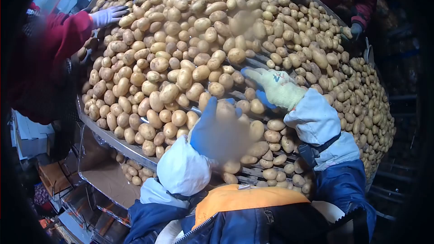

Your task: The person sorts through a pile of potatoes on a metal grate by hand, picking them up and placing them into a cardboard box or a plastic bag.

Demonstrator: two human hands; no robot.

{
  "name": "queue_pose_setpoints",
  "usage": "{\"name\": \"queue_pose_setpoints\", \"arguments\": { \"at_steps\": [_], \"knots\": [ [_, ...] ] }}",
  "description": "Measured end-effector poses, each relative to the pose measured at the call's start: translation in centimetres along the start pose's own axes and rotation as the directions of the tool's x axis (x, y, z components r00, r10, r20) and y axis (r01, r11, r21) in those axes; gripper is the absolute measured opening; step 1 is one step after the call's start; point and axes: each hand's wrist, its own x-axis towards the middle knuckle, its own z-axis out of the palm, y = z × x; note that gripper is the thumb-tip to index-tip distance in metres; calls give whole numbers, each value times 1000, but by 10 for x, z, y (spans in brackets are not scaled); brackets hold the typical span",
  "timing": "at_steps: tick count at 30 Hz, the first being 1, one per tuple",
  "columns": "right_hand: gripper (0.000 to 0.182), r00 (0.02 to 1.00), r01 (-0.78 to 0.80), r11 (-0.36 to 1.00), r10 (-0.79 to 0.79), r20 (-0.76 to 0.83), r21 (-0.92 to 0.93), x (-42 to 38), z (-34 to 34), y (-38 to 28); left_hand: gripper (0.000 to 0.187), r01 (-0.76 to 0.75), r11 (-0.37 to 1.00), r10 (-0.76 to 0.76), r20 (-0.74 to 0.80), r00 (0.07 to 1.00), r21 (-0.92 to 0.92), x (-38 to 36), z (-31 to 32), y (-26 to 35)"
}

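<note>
A broad heap of potatoes (158, 64) covers a sorting surface with metal rods, glimpsed through gaps between them. My left hand (202, 129), in a blue-coated glove, reaches in among the potatoes at the near middle. Its fingers point away from me and look apart, though a blurry smudge hides much of the palm and whatever lies under it. Slightly farther off and to the right, my right hand (276, 86) wears a pale glove with blue fingertips. Its fingers stretch leftward over the potatoes and bare rods, thumb spread, with nothing visibly gripped.
At the left, a co-worker's gloved hand (108, 16) rests on the heap. Another person's gloved hand (356, 29) is at the far right edge. A metal rim (115, 141) borders the near left, above a brown bin (106, 178) with potatoes. White boxes (34, 138) stand at left.
</note>
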Motion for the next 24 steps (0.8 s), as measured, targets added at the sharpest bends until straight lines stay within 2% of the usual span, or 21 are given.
{"name": "queue_pose_setpoints", "arguments": {
  "at_steps": [2,4,5,7,8,9,10,11,12,13,14,15,16,17,19,20,21,23,24],
  "knots": [
    [55,1000,-7,999,9,28,-47,8,-3,-6,48,-17,1000,17,-1,1000,10,-2,0,1],
    [55,961,-166,986,166,221,-17,14,-9,-18,49,-27,999,28,-11,1000,33,-4,2,0],
    [55,962,-164,986,164,218,-21,14,-7,-19,49,-30,998,32,-26,999,54,-3,5,-1],
    [57,967,-233,973,230,112,9,14,-1,-18,50,-41,987,52,-67,996,153,-1,11,-4],
    [58,970,-239,965,231,79,105,8,-3,-15,50,-59,974,78,-78,994,217,-2,14,-5],
    [58,975,-220,970,215,60,107,2,-1,-10,51,-211,916,198,73,978,341,9,-6,-10],
    [61,976,-185,939,210,-60,289,-6,6,-6,52,-378,827,310,222,924,417,20,-25,-16],
    [64,959,-132,879,231,-167,459,-18,12,-8,53,-514,712,361,379,852,478,16,-26,-19],
    [70,954,-127,787,265,-144,604,-33,-5,-30,54,-650,582,399,525,752,488,5,-13,-18],
    [70,953,-121,788,263,-152,604,-46,-13,-45,56,-406,827,259,377,889,388,-8,0,-17],
    [68,963,-62,649,239,-126,759,-57,-18,-59,58,-121,968,63,251,966,222,-27,19,-14],
    [66,976,-5,474,195,-100,881,-64,-17,-72,58,-137,965,82,239,968,224,-42,30,-16],
    [64,985,-11,455,160,-69,891,-68,-11,-83,46,-591,532,437,400,805,607,-58,36,-20],
    [63,990,100,437,42,-131,894,-69,1,-93,49,-504,637,363,350,863,583,-70,29,-19],
    [62,999,47,428,-25,-41,903,-72,1,-123,56,-299,809,202,238,950,507,-92,16,-17],
    [62,993,119,592,-80,-89,797,-72,3,-136,57,-290,828,190,246,950,480,-116,13,-14],
    [62,989,138,581,-121,-83,802,-70,7,-154,58,-281,844,173,265,949,457,-137,8,-9],
    [63,980,82,363,-200,-9,928,-68,17,-195,59,-291,852,324,0,946,436,-176,0,-15],
    [66,957,153,355,-287,-48,922,-59,28,-211,59,-333,856,363,-1,932,395,-191,-14,-15]
  ]
}}
